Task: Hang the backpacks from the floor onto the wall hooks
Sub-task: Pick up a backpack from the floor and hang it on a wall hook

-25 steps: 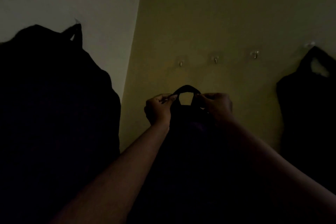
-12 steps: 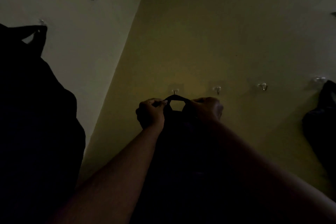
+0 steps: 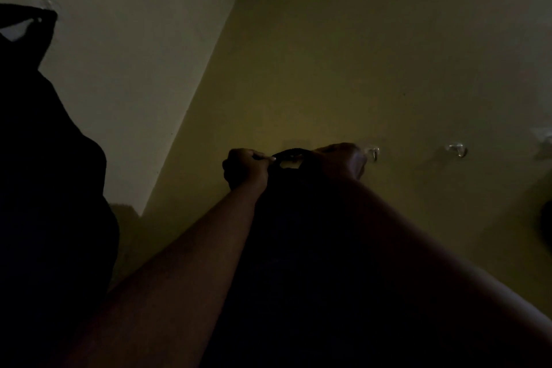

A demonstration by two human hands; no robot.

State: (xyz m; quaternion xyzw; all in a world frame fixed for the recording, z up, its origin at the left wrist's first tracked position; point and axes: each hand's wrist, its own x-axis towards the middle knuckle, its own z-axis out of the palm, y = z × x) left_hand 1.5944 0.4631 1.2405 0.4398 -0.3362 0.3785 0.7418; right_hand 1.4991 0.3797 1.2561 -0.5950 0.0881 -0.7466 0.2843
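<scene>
The room is very dim. A dark backpack (image 3: pixel 298 248) hangs between my arms against the yellow-green wall. My left hand (image 3: pixel 245 169) and my right hand (image 3: pixel 340 160) each pinch one side of its top loop (image 3: pixel 288 154), held up at the leftmost hook, which the loop and my hands hide. I cannot tell whether the loop is over that hook. Two bare clear hooks (image 3: pixel 374 153) (image 3: pixel 458 150) follow to the right.
Another dark backpack (image 3: pixel 44 188) hangs from a hook (image 3: pixel 47 7) on the white left wall, close to my left arm. A further hook (image 3: pixel 545 140) and the edge of a dark bag (image 3: pixel 546 224) show at the far right. The walls meet in a corner (image 3: pixel 191 116).
My hands have raised the backpack's loop from below the hook row up to the leftmost hook, now covering it. The view has tilted up and swung left.
</scene>
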